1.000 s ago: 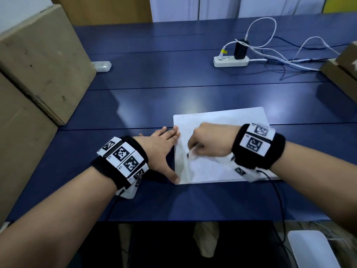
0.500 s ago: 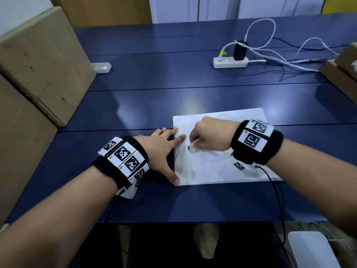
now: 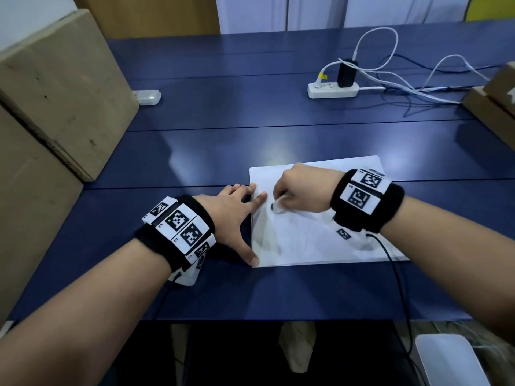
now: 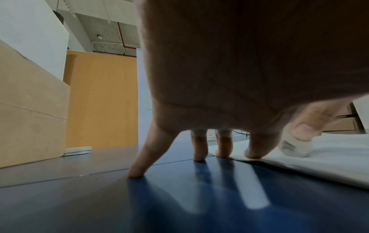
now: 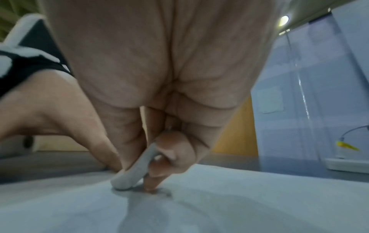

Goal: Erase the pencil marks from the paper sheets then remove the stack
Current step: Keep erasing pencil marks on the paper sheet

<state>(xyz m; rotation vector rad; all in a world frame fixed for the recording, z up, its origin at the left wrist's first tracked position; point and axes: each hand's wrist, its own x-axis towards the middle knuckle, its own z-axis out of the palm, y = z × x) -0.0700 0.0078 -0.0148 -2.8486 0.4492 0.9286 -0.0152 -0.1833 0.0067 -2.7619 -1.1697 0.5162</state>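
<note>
A stack of white paper sheets (image 3: 315, 240) lies on the blue table (image 3: 250, 129), with faint pencil lines on the top sheet. My right hand (image 3: 301, 190) pinches a white eraser (image 3: 277, 207) and presses its tip on the sheet near the left edge. The right wrist view shows the eraser (image 5: 133, 170) between thumb and fingers, touching the paper (image 5: 219, 205). My left hand (image 3: 237, 215) lies spread at the stack's left edge, index fingertip and thumb on the paper. In the left wrist view its fingertips (image 4: 253, 152) press the paper edge (image 4: 319, 167) beside the eraser (image 4: 295, 146).
Large cardboard boxes (image 3: 55, 101) stand along the left. A white power strip (image 3: 331, 91) with a black charger and cables sits at the back right, and more boxes (image 3: 496, 101) at the far right. A small white device (image 3: 147, 96) lies at the back left.
My right hand has moved the eraser up the sheet, away from me, along the left edge. The left hand stays spread, its index finger now further onto the paper.
</note>
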